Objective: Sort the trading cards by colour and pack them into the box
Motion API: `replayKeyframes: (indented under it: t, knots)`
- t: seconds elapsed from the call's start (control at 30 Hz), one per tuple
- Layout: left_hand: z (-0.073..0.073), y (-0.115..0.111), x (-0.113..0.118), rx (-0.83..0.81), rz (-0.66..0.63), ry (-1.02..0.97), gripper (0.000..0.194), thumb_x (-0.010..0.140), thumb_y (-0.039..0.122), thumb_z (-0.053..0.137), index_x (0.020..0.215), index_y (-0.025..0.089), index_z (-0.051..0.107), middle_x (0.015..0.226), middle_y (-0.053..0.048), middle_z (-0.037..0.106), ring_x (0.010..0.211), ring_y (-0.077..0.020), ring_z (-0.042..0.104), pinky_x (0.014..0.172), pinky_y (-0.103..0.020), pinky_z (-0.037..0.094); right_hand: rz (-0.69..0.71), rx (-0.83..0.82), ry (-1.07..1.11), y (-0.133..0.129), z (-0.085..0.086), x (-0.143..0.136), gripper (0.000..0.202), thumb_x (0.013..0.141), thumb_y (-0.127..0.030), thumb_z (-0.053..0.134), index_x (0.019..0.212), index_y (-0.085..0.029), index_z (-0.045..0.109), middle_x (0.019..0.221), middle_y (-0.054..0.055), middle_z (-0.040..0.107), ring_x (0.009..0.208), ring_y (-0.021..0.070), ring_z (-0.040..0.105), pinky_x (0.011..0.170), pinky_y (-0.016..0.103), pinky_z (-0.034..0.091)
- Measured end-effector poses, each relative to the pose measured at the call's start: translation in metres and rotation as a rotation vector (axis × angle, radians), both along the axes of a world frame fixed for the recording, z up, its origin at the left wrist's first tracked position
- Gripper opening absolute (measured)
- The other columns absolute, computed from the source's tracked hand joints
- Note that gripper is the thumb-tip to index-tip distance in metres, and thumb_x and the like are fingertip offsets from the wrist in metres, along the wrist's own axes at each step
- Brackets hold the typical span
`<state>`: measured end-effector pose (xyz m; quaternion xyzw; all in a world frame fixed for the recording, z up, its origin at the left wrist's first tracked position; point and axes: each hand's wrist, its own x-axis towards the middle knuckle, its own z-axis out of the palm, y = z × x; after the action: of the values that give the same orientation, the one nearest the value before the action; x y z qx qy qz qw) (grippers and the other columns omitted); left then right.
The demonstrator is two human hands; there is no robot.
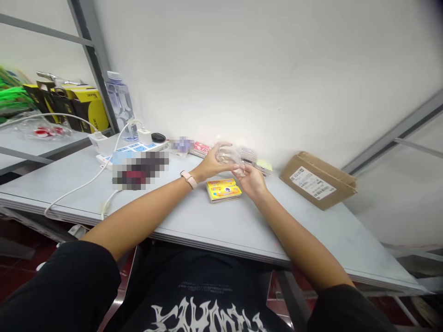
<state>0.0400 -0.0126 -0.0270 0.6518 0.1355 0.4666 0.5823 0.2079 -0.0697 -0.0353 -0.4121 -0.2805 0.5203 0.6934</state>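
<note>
My left hand (210,165) is curved around a clear, roundish plastic thing (226,155), thumb below and fingers above. It looks like a clear tape roll or crumpled clear wrap; I cannot tell which. At its lower right edge, my right hand (252,180) has its fingertips pinched together on the same clear thing. Just below both hands, a stack of yellow printed cards or booklets (224,190) lies on the table. Behind the hands are a pink stack (201,149) and a pale green-yellow stack (263,167), partly hidden.
A brown cardboard box (316,180) with a white label stands at the right. On the left are a power strip (133,151) with white cables, a water bottle (119,103) and a blurred-out dark object (140,171). The white wall (259,69) rises behind the grey table (194,226).
</note>
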Motion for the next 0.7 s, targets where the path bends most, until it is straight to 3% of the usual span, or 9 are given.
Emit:
replayKeyframes:
  t: [0.13,0.3,0.5,0.7]
  knots:
    - [0.001,0.0,0.002,0.075,0.033,0.028,0.084,0.067,0.038,0.101,0.135,0.022,0.056,0.132,-0.011,0.067,0.121,-0.0285,0.068,0.109,-0.047,0.056,0.004,-0.065,0.068,0.001,-0.002,-0.003,0.02,0.081,-0.004,0.06,0.075,-0.023,0.064,0.079,0.001,0.074,0.085,0.0149,0.073,0.089,0.026,0.064]
    - [-0.001,0.002,0.006,0.191,0.037,0.09,0.083,0.071,0.041,0.099,0.139,0.022,0.055,0.141,-0.014,0.064,0.125,-0.0287,0.067,0.11,-0.046,0.055,-0.021,-0.128,0.104,0.003,-0.008,-0.005,0.022,0.088,-0.007,0.06,0.075,-0.025,0.06,0.071,-0.002,0.068,0.073,0.0137,0.068,0.074,0.024,0.064]
    - [0.005,0.002,0.01,0.186,0.079,0.094,0.084,0.071,0.044,0.099,0.14,0.022,0.057,0.139,-0.013,0.066,0.115,-0.0259,0.07,0.102,-0.041,0.058,0.016,-0.15,0.123,0.005,-0.01,-0.003,0.019,0.093,-0.011,0.058,0.082,-0.025,0.066,0.076,0.001,0.07,0.071,0.0144,0.067,0.067,0.023,0.063]
    - [0.014,-0.003,0.008,0.171,0.065,0.08,0.086,0.071,0.044,0.099,0.141,0.02,0.055,0.135,-0.015,0.068,0.118,-0.0275,0.07,0.1,-0.041,0.059,0.061,-0.168,0.136,0.007,-0.014,0.003,0.015,0.092,-0.014,0.059,0.084,-0.024,0.067,0.074,0.001,0.068,0.067,0.0145,0.065,0.064,0.023,0.06]
